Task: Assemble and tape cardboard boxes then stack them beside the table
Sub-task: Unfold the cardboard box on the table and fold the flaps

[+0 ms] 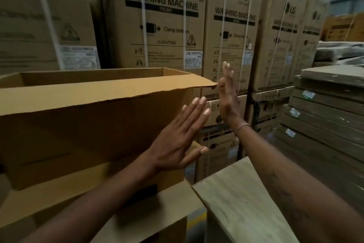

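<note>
An open brown cardboard box (88,124) sits on top of another cardboard box (110,199), at the left of the head view. Its top flaps stand up and the near flap (102,95) leans toward me. My left hand (177,140) lies flat against the box's near right side with fingers spread. At the box's right end my right hand (227,97) is held upright and flat, its thumb touching the corner of the near flap. Neither hand grips anything.
A pale wooden table (242,203) corner juts in at the lower right. Tall washing machine cartons (163,22) form a wall behind. A pile of flat cardboard sheets (325,108) stands at the right. A strip of floor shows between table and boxes.
</note>
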Demonstrator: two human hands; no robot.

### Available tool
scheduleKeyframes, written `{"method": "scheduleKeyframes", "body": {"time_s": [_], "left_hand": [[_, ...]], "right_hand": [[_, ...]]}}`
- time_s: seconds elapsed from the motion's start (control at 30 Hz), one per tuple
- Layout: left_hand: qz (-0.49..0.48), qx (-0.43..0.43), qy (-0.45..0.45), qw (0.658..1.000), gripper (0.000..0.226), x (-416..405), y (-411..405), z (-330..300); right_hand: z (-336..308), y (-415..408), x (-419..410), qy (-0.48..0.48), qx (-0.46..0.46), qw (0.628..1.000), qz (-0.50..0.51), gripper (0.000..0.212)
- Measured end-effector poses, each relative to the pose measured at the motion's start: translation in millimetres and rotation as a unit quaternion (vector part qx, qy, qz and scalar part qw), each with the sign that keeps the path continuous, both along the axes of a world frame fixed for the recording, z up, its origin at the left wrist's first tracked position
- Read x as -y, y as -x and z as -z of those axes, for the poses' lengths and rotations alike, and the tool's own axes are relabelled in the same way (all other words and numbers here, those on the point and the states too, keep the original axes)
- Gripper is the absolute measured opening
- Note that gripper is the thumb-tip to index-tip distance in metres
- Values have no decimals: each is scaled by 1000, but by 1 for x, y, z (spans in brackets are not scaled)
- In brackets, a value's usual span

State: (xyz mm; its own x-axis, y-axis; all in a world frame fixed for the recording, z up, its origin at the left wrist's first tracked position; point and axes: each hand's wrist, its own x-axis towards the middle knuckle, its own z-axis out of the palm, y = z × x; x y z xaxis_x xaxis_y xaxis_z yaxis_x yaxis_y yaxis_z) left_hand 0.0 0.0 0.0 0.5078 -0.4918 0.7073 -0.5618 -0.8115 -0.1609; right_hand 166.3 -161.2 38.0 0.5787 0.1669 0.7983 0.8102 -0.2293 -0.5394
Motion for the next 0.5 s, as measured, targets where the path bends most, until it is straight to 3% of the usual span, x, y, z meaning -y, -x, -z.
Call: {"method": "scheduleKeyframes", "body": {"time_s": [0.13,0.23,0.33,0.5], "left_hand": [[-26,63,-62,996,79,-2,30,-31],[-176,48,-100,978,82,-6,33,-71],[-312,-81,-74,944,91,-31,30,-109],[-390,-213,-47,895,97,-71,26,-124]], "right_hand": [[-27,10,-9,-65,-97,988,-101,80],[-52,6,-7,-54,-168,964,-200,76],[-74,0,-2,61,-207,948,-235,79],[-99,-16,-18,270,-224,921,-168,67]]}}
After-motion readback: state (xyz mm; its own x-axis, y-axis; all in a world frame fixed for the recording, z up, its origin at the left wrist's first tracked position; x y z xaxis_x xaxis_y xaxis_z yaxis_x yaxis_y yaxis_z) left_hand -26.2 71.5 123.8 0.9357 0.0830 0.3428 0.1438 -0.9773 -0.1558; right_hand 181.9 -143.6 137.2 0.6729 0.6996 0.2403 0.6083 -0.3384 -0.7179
